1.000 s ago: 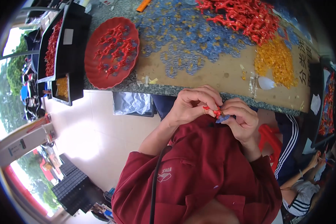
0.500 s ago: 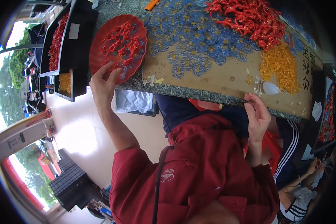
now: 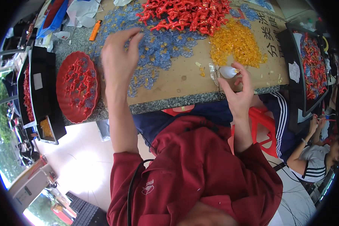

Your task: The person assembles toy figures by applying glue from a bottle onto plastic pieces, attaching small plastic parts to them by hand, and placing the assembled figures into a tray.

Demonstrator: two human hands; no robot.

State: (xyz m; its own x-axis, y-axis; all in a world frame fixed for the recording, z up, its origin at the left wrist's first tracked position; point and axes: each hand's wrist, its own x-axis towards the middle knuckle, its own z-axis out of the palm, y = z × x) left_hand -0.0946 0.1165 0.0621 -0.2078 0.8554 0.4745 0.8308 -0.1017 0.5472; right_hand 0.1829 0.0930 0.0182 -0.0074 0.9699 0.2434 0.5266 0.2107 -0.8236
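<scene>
My left hand (image 3: 118,51) hovers over a spread of translucent blue pieces with yellow bits (image 3: 158,51). Its thumb and forefinger are apart, and I see nothing between them. At the table's near edge, my right hand (image 3: 239,88) reaches around a small white bottle (image 3: 226,71) with a yellowish tip. Thumb and fingers lie on either side of it, apart; whether they touch it is unclear. Behind the bottle is a heap of clear yellow pieces (image 3: 237,43). Shiny red figures (image 3: 188,15) are piled farther back.
At left stands a red scalloped plate (image 3: 60,90) holding red figures and blue pieces. Black bins (image 3: 45,71) flank it. An orange cutter (image 3: 95,30) lies behind. Right of the table is another black bin (image 3: 295,90) with red and blue pieces. A person (image 3: 309,160) sits beyond.
My left hand has left the red plate and moved right, over the blue pieces. My right hand has gone from the table edge to the white bottle. The view has shifted.
</scene>
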